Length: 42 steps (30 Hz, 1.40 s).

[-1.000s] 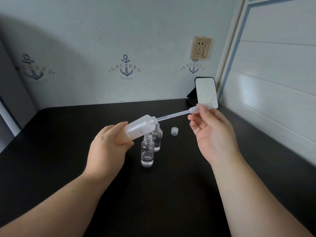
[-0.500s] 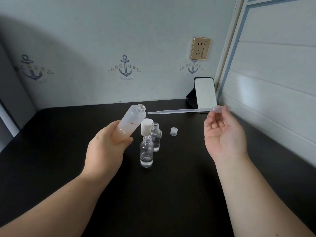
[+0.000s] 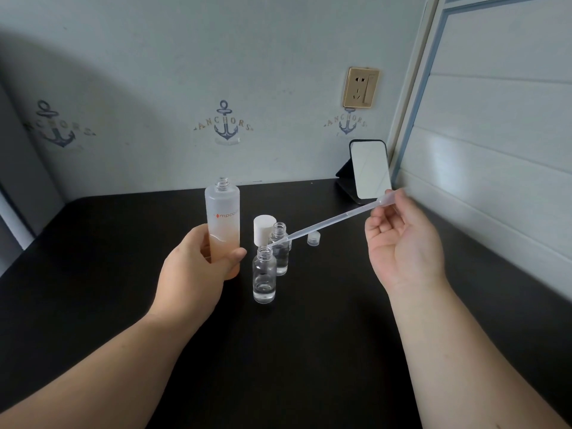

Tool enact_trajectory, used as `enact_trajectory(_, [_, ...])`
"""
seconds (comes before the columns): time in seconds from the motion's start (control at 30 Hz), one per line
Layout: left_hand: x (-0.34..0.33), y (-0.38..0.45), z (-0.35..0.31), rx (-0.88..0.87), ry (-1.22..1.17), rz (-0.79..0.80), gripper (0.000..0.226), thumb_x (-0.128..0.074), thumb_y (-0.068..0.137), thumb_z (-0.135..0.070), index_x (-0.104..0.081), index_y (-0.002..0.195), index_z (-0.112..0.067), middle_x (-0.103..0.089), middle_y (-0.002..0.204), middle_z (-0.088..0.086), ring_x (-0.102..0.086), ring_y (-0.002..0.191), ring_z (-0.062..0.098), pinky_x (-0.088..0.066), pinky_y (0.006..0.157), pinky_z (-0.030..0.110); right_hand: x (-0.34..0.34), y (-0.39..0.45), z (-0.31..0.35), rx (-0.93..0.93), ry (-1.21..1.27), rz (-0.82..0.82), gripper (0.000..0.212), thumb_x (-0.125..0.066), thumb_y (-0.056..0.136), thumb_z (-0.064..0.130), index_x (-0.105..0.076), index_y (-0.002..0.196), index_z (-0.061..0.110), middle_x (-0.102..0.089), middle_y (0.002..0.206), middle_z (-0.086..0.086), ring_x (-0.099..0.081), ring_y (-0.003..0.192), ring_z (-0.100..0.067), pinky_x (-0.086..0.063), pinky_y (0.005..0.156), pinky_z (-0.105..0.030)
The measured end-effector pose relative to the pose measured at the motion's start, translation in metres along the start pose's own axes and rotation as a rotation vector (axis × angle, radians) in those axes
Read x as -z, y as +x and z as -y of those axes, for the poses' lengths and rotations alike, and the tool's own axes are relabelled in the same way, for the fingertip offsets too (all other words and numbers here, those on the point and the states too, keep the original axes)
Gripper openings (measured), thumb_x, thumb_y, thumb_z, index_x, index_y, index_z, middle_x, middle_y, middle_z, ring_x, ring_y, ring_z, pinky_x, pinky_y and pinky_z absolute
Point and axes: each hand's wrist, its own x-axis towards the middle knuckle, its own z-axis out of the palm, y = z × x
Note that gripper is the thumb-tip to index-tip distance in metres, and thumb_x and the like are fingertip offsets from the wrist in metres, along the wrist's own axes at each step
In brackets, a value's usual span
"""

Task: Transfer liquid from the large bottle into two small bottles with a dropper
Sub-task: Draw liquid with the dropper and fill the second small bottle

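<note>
Spreading across the lower view, the dark surface [image 3: 93, 274] carries everything. A mirror [image 3: 370, 170] leans at its far right corner, below a wall socket [image 3: 360, 87]. The left hand [image 3: 193, 274] grips the big bottle [image 3: 222, 224] round its lower part, fingers and thumb curled about it, upright, uncapped, with liquid low inside. The right hand [image 3: 402, 243] pinches the bulb end of the dropper [image 3: 325, 222] between thumb and fingertips, the other fingers loosely curled. The dropper slants down to the left, its tip at the mouth of the near bottle [image 3: 264, 275]. That small bottle stands open on the surface just right of the left hand, a little liquid at its bottom. The far bottle [image 3: 281, 252] stands just behind it, also open. A white cap [image 3: 263, 229] stands behind both, and a small clear cap [image 3: 313, 238] lies to the right.
</note>
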Motion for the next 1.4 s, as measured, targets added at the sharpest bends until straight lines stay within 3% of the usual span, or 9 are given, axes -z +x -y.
enact_trajectory(0.27, [0.002,-0.002,0.001,0.015,-0.073,0.061,0.046,-0.074,0.081,-0.049,-0.043,0.114,-0.049,-0.056,0.094,-0.032,-0.057,0.084,-0.016,-0.039,0.066,0.010,-0.002,-0.002,0.000,0.009,-0.071,0.031,0.022,-0.066,0.095,0.017,-0.077,0.076,0.014,-0.068,0.077,0.000,-0.062,0.065,-0.012,-0.052,0.063,-0.021])
enact_trajectory(0.33, [0.005,-0.004,0.003,0.038,-0.153,0.062,0.043,-0.072,0.085,-0.040,-0.047,0.119,-0.048,-0.060,0.103,-0.029,-0.059,0.093,-0.013,-0.044,0.069,0.013,-0.003,-0.003,0.000,0.008,-0.073,0.040,0.023,-0.065,0.095,0.016,-0.077,0.076,0.015,-0.069,0.077,0.000,-0.062,0.064,-0.012,-0.052,0.063,-0.021])
enact_trajectory(0.47, [0.013,-0.010,-0.002,-0.009,-0.172,-0.102,0.047,-0.068,0.085,-0.016,-0.052,0.123,-0.040,-0.060,0.107,-0.020,-0.058,0.092,-0.009,-0.047,0.071,0.020,-0.005,-0.005,0.002,0.011,-0.081,0.052,0.024,-0.065,0.095,0.015,-0.076,0.074,0.014,-0.068,0.076,0.000,-0.061,0.064,-0.011,-0.052,0.063,-0.021])
enact_trajectory(0.57, [0.018,-0.019,-0.010,-0.109,-0.174,-0.190,0.040,-0.066,0.085,-0.009,-0.055,0.103,-0.043,-0.059,0.093,-0.018,-0.057,0.085,-0.004,-0.045,0.067,0.023,-0.006,-0.006,0.002,0.023,-0.096,0.070,0.024,-0.064,0.095,0.015,-0.075,0.074,0.014,-0.067,0.076,0.000,-0.060,0.064,-0.011,-0.051,0.063,-0.020])
enact_trajectory(0.8, [0.015,-0.035,-0.021,-0.200,-0.156,0.101,0.018,-0.065,0.085,-0.024,-0.066,0.098,-0.037,-0.070,0.085,-0.009,-0.065,0.070,0.018,-0.058,0.066,0.039,-0.007,-0.007,0.002,0.028,-0.086,0.085,0.022,-0.065,0.094,0.014,-0.076,0.076,0.014,-0.066,0.076,-0.001,-0.059,0.064,-0.012,-0.051,0.063,-0.020])
enact_trajectory(1.0, [0.008,-0.029,-0.018,-0.192,0.014,0.351,0.044,-0.074,0.078,-0.052,-0.058,0.118,-0.043,-0.066,0.102,-0.026,-0.067,0.071,0.010,-0.056,0.066,0.026,-0.006,-0.006,0.001,0.024,-0.080,0.062,0.017,-0.068,0.093,0.014,-0.075,0.078,0.012,-0.067,0.076,-0.001,-0.060,0.063,-0.012,-0.052,0.062,-0.021])
enact_trajectory(1.17, [0.002,-0.023,-0.012,-0.208,0.147,0.388,0.043,-0.077,0.078,-0.052,-0.053,0.114,-0.049,-0.064,0.095,-0.023,-0.059,0.083,-0.007,-0.046,0.061,0.011,-0.005,-0.006,0.002,0.042,-0.097,0.077,0.019,-0.066,0.093,0.013,-0.075,0.076,0.014,-0.066,0.076,-0.001,-0.059,0.063,-0.012,-0.051,0.062,-0.021])
enact_trajectory(1.27, [0.002,-0.022,-0.012,-0.228,0.104,0.382,0.038,-0.079,0.080,-0.043,-0.052,0.101,-0.059,-0.064,0.094,-0.028,-0.061,0.080,-0.002,-0.046,0.063,0.009,-0.005,-0.006,0.002,0.041,-0.090,0.066,0.020,-0.066,0.094,0.011,-0.074,0.075,0.014,-0.066,0.074,-0.001,-0.058,0.062,-0.012,-0.049,0.060,-0.021])
enact_trajectory(1.4, [0.004,-0.023,-0.017,-0.277,0.056,0.376,0.054,-0.079,0.079,-0.035,-0.048,0.090,-0.078,-0.060,0.095,-0.037,-0.062,0.074,0.003,-0.047,0.062,0.009,-0.005,-0.005,0.002,0.036,-0.063,0.051,0.014,-0.068,0.091,0.010,-0.073,0.078,0.013,-0.065,0.075,-0.001,-0.056,0.064,-0.012,-0.047,0.061,-0.020])
